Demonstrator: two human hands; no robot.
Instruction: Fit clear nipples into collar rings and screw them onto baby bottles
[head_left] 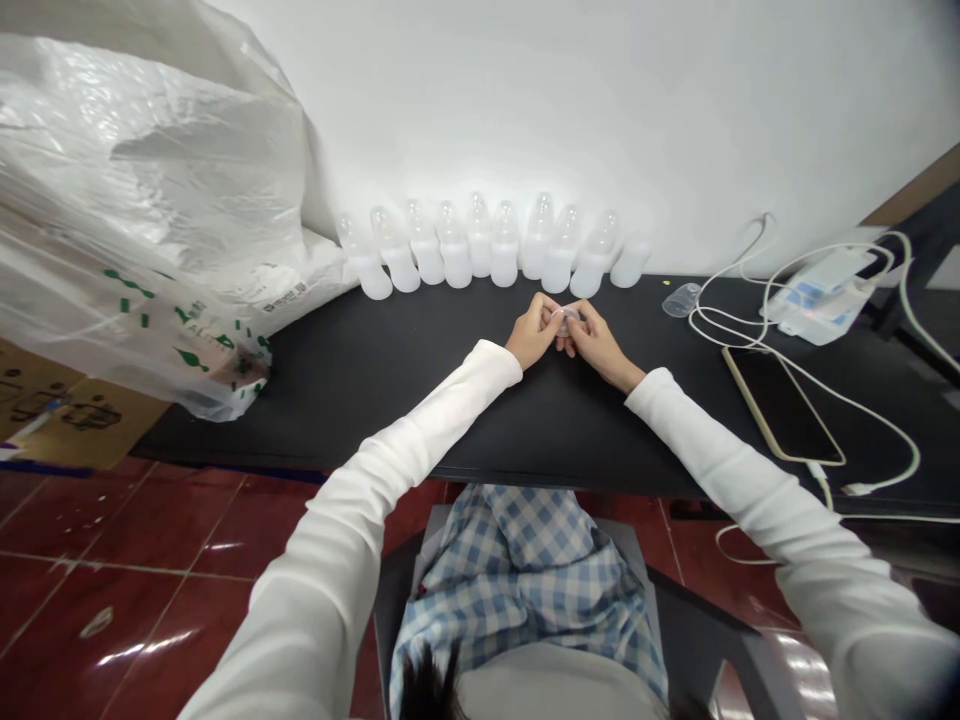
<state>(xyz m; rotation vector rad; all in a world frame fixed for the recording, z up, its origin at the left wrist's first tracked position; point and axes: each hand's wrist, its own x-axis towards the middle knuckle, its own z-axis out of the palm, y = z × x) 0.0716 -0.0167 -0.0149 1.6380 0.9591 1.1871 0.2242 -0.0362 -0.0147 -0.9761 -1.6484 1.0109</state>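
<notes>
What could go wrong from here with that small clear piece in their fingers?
The small clear plastic piece, pinched between the left hand and right hand, might be hard to spot if dropped on the black tabletop. The translucent bottles stand close together, so one careless reach could topple several. The right sleeve lies near the phone and white cable, which could snag.

Black table [360, 400], row of translucent bottles [454, 258], smartphone [780, 405]
</notes>
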